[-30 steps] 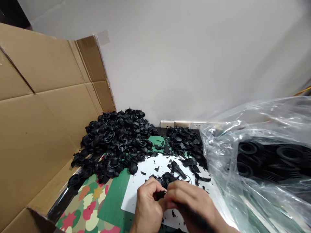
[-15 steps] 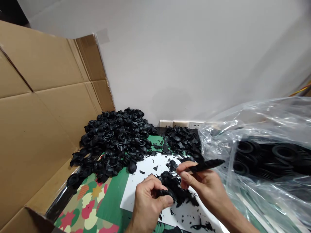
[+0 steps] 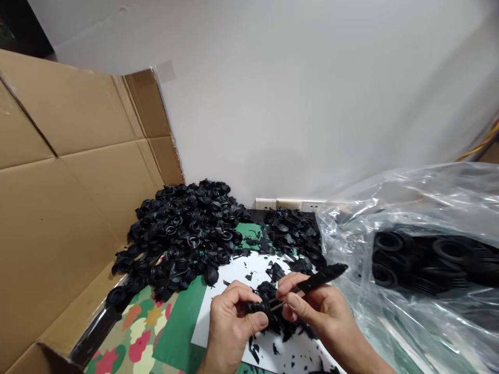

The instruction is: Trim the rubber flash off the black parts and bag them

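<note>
My left hand (image 3: 234, 324) is closed, with a small black ribbed rubber part (image 3: 258, 307) pinched between thumb and fingers. In my right hand (image 3: 322, 306) is a slim tool with a thick black handle (image 3: 323, 277) and a thin metal tip (image 3: 277, 305). The tip points left and reaches the rubber part's edge; whether it is a blade or a prong is hard to make out. Beneath both hands, black rubber scraps (image 3: 286, 327) lie on a white sheet (image 3: 212, 311).
A large heap of black ribbed rubber parts (image 3: 187, 223) stands at the left, beside a cardboard wall (image 3: 86, 197). Farther back is a smaller scrap pile (image 3: 292, 228). On the right, a clear plastic bag (image 3: 351, 228) holds black rubber rings (image 3: 452, 252). Wall sockets (image 3: 265, 204) sit behind.
The tool's tip has come to the rubber part, and my right hand has shifted slightly left and down. My left hand keeps its pinch. The whole view has tilted slightly.
</note>
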The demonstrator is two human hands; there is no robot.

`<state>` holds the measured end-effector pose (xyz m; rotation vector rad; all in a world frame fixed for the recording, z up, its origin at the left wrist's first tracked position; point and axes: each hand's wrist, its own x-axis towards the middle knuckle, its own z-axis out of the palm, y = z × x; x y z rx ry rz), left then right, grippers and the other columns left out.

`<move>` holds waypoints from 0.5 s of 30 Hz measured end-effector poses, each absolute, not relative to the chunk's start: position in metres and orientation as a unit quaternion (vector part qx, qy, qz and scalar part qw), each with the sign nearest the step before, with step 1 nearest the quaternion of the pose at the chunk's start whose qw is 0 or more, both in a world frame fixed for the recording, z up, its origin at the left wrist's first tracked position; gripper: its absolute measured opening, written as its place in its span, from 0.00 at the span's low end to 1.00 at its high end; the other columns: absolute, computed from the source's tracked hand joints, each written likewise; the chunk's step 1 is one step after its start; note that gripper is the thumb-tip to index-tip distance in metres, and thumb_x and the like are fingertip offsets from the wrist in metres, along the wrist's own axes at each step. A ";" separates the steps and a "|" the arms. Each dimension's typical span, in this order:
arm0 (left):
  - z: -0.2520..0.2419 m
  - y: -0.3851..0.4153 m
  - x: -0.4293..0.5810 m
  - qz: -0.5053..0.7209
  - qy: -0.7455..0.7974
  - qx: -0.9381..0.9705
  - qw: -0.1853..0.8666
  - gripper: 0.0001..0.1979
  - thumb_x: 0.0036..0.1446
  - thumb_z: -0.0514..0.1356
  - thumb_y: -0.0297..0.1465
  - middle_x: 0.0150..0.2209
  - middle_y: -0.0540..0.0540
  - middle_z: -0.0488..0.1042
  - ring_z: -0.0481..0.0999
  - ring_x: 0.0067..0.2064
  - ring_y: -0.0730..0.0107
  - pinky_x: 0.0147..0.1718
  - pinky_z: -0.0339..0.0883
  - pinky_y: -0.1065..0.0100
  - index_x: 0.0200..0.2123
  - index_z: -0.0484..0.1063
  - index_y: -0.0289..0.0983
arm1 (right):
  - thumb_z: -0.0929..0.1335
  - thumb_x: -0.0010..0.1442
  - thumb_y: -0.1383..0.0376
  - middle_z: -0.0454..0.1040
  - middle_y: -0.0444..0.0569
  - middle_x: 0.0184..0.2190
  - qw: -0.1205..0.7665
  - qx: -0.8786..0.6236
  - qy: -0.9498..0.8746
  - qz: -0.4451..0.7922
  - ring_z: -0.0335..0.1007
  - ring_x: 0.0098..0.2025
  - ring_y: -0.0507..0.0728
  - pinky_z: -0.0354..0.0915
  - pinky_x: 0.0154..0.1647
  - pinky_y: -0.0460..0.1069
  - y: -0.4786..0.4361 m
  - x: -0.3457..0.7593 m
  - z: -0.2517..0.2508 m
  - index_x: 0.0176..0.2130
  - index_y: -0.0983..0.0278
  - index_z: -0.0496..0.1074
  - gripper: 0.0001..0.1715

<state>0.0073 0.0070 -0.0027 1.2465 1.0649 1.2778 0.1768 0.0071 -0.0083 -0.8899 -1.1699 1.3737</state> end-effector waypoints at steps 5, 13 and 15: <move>-0.001 0.011 0.004 0.550 0.434 0.527 0.481 0.07 0.34 0.69 0.23 0.25 0.50 0.68 0.66 0.29 0.69 0.28 0.59 0.71 0.21 0.78 0.37 | 0.72 0.49 0.52 0.67 0.43 0.18 0.550 -0.376 -0.462 0.586 0.63 0.22 0.52 0.58 0.24 0.47 0.006 0.174 -0.005 0.29 0.65 0.73 0.18; 0.011 0.014 0.008 0.560 0.445 0.511 0.476 0.10 0.31 0.68 0.20 0.26 0.50 0.69 0.67 0.30 0.68 0.28 0.61 0.72 0.22 0.78 0.37 | 0.71 0.51 0.52 0.69 0.47 0.33 0.563 -0.340 -0.451 0.603 0.67 0.23 0.51 0.63 0.25 0.48 0.008 0.174 -0.007 0.29 0.65 0.70 0.18; 0.013 0.014 0.009 0.560 0.445 0.498 0.490 0.10 0.31 0.69 0.21 0.27 0.50 0.69 0.67 0.30 0.69 0.29 0.61 0.72 0.23 0.78 0.36 | 0.70 0.53 0.52 0.70 0.47 0.32 0.560 -0.335 -0.454 0.607 0.69 0.25 0.53 0.65 0.27 0.49 0.008 0.175 -0.008 0.30 0.65 0.69 0.17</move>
